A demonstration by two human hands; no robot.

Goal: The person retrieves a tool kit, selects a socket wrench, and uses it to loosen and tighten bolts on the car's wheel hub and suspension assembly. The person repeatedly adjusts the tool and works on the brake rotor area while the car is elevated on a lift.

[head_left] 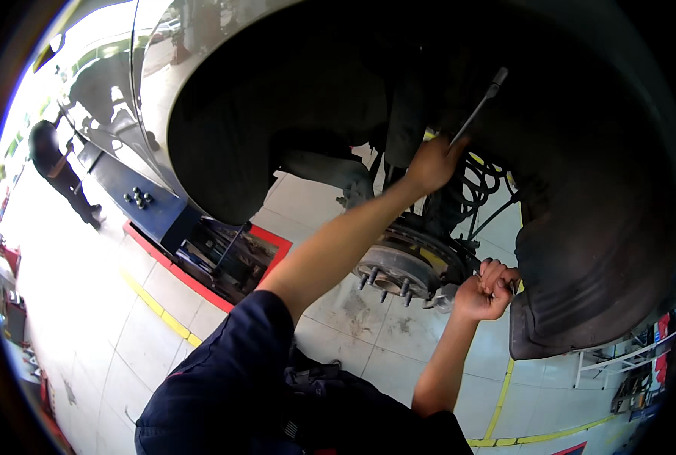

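Up inside the dark wheel well of a raised car, my left hand (pixel 435 165) is closed around a long metal wrench (pixel 476 115), whose thicker end points up and to the right. Lower and to the right, my right hand (pixel 489 294) has its fingers curled tight beside the brake assembly; what they grip is mostly hidden. Between my arms sits the bare wheel hub (pixel 398 273) with several studs sticking out. A coil spring (pixel 483 176) shows behind my left hand.
A plastic wheel-well liner (pixel 580 303) hangs close to my right hand. On the left, a blue lift platform (pixel 118 189) carries several wheel nuts (pixel 138 198), above a red-edged floor pit (pixel 224 265). Another person (pixel 57 167) stands at the far left. A white rack (pixel 618 360) is at the right.
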